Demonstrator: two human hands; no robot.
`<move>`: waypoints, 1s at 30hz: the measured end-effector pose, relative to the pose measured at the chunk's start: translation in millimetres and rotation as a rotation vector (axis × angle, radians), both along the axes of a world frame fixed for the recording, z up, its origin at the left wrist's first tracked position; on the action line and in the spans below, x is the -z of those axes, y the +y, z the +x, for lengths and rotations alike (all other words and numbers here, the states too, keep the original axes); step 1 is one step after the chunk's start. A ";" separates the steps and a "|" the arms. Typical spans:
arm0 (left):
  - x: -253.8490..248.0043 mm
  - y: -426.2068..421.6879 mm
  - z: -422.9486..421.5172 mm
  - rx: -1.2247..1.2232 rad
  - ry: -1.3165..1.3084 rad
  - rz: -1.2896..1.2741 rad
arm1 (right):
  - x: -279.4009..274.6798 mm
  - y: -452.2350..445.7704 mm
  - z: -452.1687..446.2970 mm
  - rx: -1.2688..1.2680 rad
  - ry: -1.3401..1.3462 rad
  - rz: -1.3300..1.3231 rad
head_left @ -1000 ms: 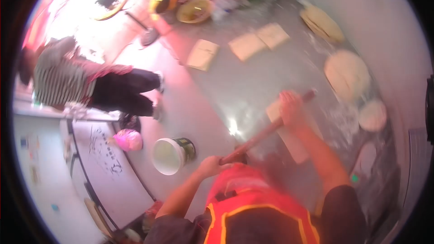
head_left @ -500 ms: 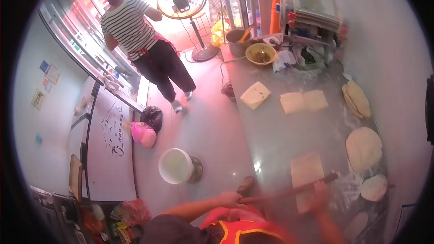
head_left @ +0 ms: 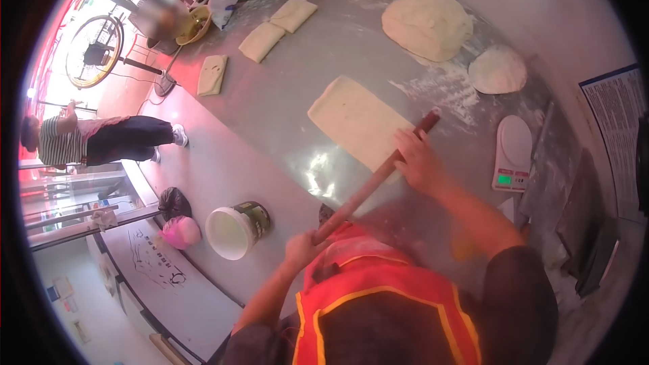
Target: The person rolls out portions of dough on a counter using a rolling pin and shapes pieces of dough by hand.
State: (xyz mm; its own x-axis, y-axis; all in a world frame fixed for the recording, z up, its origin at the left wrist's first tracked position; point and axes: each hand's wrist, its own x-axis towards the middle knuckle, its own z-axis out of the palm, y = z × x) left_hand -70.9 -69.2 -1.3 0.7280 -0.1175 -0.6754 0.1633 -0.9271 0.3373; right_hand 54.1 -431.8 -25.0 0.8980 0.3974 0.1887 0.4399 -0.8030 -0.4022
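Note:
A long brown rolling pin [head_left: 365, 189] slants across the near edge of the metal table [head_left: 270, 128]. My left hand [head_left: 302, 250] is closed round its lower end, close to the red apron [head_left: 365, 263]. Near the upper end, my right hand [head_left: 417, 161] is on the pin, fingers curled over it. Beneath the pin and beside my right hand lies a flat rectangular sheet of dough [head_left: 358, 122], its near end partly hidden by the hand and pin.
Folded dough pieces [head_left: 262, 42] lie at the table's far left. Round dough [head_left: 427, 26], a smaller round [head_left: 497, 69] and a scale [head_left: 513, 152] are on the right. A white bucket [head_left: 230, 233] stands on the floor; another person [head_left: 101, 138] stands at far left.
The view has swung round, so the dough sheet shows more fully. Both hands still hold the rolling pin, which now lies at the sheet's near end. The other person appears farther left.

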 end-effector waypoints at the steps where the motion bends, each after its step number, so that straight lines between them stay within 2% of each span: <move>1: -0.4 -0.8 1.9 -0.044 0.040 -0.024 | -4.2 6.9 9.6 0.015 -0.019 -0.017; 3: -0.1 1.5 8.1 -0.138 0.122 -0.070 | -14.0 35.9 41.1 0.040 -0.054 -0.049; 6: 7.0 -0.8 4.4 -0.144 0.130 -0.116 | 8.7 35.6 26.5 0.047 -0.137 -0.050; 9: -2.3 -21.2 2.3 -0.125 0.219 -0.116 | 22.2 0.5 -22.3 0.060 -0.078 0.048; 12: -21.1 -26.7 22.5 -0.076 0.157 -0.131 | 3.5 -9.5 -35.6 0.095 0.001 0.128; 14: -19.0 -15.1 37.8 0.013 0.004 -0.050 | 7.3 -12.8 -25.0 0.151 -0.023 0.248; 16: -13.6 4.2 62.2 0.008 -0.086 -0.019 | 25.6 -22.7 -19.1 0.354 -0.029 0.320; 17: -14.6 12.1 82.3 -0.036 -0.110 -0.031 | 26.1 -20.5 -12.8 0.561 0.055 0.310; 18: -24.6 17.6 104.0 -0.087 -0.170 -0.079 | 39.1 -30.5 -14.3 0.550 0.065 0.530; 19: -35.6 20.7 127.8 -0.131 -0.234 -0.131 | 64.3 -44.0 -17.0 0.588 0.083 0.510; 21: -72.0 27.1 176.1 -0.223 -0.242 -0.090 | 68.1 -40.7 -25.4 0.630 0.107 0.777; 23: -58.2 42.8 228.6 -0.189 -0.238 0.029 | 32.1 -23.4 -34.2 0.727 0.254 0.677; 24: -59.1 50.4 248.6 -0.211 -0.287 0.012 | 10.9 -6.9 -35.7 0.785 0.316 0.746; 26: -54.4 53.8 281.3 -0.241 -0.360 -0.029 | 2.5 8.3 -28.4 0.860 0.434 0.866; 29: -10.5 64.3 318.8 -0.138 -0.563 0.052 | 11.7 22.5 -18.2 0.896 0.560 1.039; 30: -10.7 57.6 322.4 -0.116 -0.656 -0.004 | 13.9 25.9 -21.6 0.923 0.600 1.097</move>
State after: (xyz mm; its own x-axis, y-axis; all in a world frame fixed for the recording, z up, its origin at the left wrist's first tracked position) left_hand 251.5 -11.6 9.4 0.9960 -0.0150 -0.0878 0.0219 -0.9142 0.4046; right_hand 32.6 -405.9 -38.9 0.7926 -0.4031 -0.4574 -0.4586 0.1003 -0.8830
